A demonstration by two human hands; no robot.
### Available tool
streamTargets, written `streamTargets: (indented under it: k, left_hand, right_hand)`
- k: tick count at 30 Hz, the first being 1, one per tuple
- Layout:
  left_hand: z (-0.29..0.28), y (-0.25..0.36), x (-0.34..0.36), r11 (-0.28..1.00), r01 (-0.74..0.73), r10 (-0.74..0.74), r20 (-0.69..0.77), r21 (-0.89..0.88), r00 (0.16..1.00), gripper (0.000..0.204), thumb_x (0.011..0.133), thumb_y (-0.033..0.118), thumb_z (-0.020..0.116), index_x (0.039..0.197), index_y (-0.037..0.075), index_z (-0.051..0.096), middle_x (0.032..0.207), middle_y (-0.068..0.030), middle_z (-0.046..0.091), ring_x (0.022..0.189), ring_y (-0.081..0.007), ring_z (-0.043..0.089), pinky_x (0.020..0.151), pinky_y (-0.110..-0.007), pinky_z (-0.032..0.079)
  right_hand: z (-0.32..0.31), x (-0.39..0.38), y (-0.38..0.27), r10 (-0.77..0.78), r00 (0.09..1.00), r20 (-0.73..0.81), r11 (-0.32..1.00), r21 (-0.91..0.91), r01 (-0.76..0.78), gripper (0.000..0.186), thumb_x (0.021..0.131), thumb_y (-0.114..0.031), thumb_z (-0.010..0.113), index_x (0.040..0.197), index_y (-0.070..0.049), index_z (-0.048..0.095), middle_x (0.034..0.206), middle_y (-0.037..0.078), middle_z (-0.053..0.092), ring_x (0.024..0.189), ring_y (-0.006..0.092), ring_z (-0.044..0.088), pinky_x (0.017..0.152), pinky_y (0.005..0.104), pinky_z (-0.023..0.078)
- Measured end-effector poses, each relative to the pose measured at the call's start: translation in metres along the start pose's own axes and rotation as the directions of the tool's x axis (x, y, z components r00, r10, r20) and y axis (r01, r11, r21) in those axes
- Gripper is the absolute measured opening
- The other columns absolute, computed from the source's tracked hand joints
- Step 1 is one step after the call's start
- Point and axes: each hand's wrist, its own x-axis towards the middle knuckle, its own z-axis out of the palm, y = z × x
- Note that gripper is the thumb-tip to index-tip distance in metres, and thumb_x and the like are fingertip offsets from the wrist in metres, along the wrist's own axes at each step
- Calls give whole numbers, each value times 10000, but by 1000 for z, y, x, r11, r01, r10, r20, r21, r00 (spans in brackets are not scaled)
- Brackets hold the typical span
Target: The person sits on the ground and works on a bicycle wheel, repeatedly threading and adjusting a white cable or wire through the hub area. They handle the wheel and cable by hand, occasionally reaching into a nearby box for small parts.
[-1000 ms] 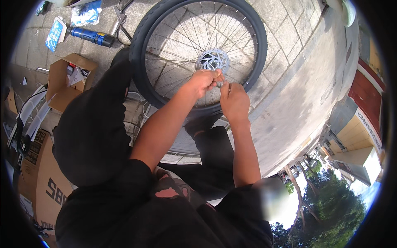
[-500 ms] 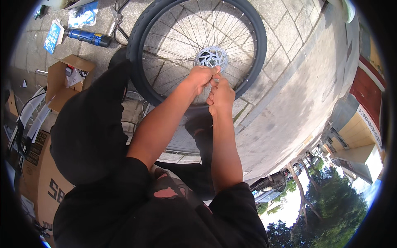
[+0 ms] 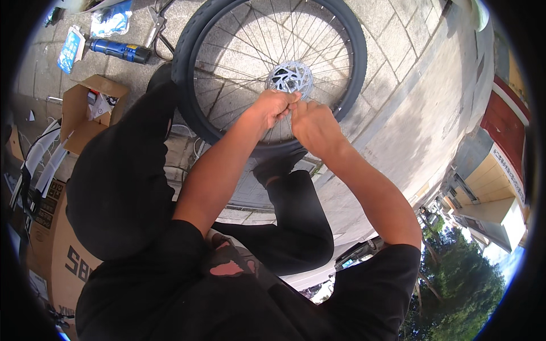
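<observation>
A bicycle wheel with a black knobbly tyre (image 3: 355, 48) lies flat on the paving in front of me, a silver disc brake rotor (image 3: 306, 79) at its hub facing up. At the rotor's near edge my left hand (image 3: 272, 107) is closed, thumb and fingertips pinched together. Just to its right is my right hand (image 3: 317, 128), curled with its back toward me, fingertips almost meeting the left hand's. Whatever sits between the fingertips is small and hidden. Thin spokes run beneath both hands.
At the left stands an open cardboard box (image 3: 77, 132) with small parts inside. Beyond it lie a blue cylindrical tool (image 3: 119, 50), blue-and-white packets (image 3: 69, 50) and a grey-handled cutter-like tool (image 3: 154, 28). My bent knees flank the wheel's near side. A large carton (image 3: 65, 250) is at lower left.
My right elbow has swung out to the right and up, and the right wrist has turned so the hand's back shows. My left hand has barely moved.
</observation>
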Motion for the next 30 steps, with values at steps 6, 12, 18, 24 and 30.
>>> streamTargets:
  k: [6,12,18,24,30]
  left_hand:
    - [-5,2,6,1000,18,-18,15,-10,1000,240,982,274,785,797,142,707,710,40,626,562,-73,439,515,-258,335]
    - [-6,2,6,998,45,-42,50,-44,998,221,989,306,778,835,162,712,727,53,648,573,-68,452,528,-257,336]
    - [-4,0,4,993,60,-53,68,-104,996,227,1011,331,750,878,151,715,775,38,670,610,-76,497,562,-255,381]
    - [-5,-17,18,986,20,-1,111,-164,994,240,1012,363,734,938,135,738,790,34,676,620,-81,488,555,-261,386]
    - [0,-17,16,983,24,-5,104,-180,995,238,993,367,753,929,138,743,765,40,667,614,-79,469,567,-265,361]
  right_hand:
    - [9,5,10,-111,988,-112,993,-49,106,94,855,-160,663,910,-94,700,853,45,606,766,198,618,592,335,479]
    - [19,10,23,-191,959,-210,980,-90,175,113,854,-176,664,925,-88,657,802,35,580,676,190,603,535,344,463]
    - [27,9,19,-10,961,-278,988,144,52,179,901,-255,703,886,-97,619,766,38,575,643,205,626,522,366,498]
    - [32,4,8,176,922,-344,946,317,-63,250,909,-292,738,841,-104,587,723,58,565,596,239,630,522,376,511]
    - [24,0,6,197,955,-223,957,257,-137,276,916,-294,744,817,-112,561,727,51,559,634,228,644,537,373,516]
